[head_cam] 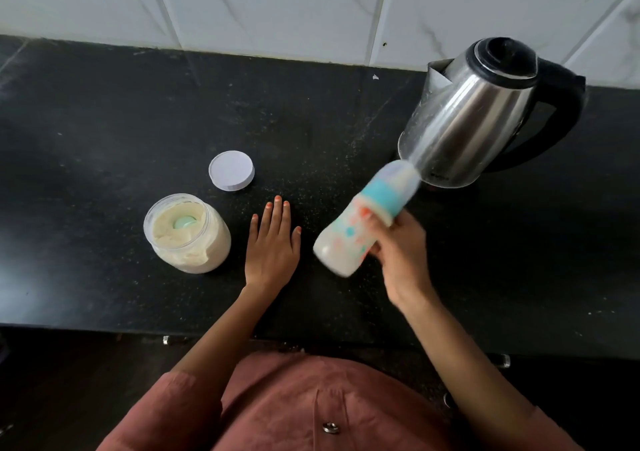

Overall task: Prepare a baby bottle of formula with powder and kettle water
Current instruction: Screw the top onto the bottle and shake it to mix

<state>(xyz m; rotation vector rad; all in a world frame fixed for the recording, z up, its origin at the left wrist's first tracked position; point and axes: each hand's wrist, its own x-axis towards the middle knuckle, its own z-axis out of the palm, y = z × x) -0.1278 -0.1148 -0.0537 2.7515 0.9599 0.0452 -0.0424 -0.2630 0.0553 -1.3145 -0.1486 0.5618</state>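
My right hand (401, 249) grips a baby bottle (349, 239) filled with milky liquid. The bottle has a teal collar and a clear cap, is tilted with its top toward the kettle, and looks motion-blurred above the counter. My left hand (273, 242) rests flat on the black counter (104, 121), fingers straight, holding nothing. To its left stands an open clear jar of cream formula powder (188, 234) with a teal scoop (183, 222) sunk in the powder. The jar's white lid (231, 170) lies on the counter behind it. A steel kettle (474, 114) with a black lid and handle stands at the back right.
White marbled tiles (311, 7) form the wall behind the counter. The counter's front edge runs near my body. Fine powder specks dot the counter between the jar and the kettle.
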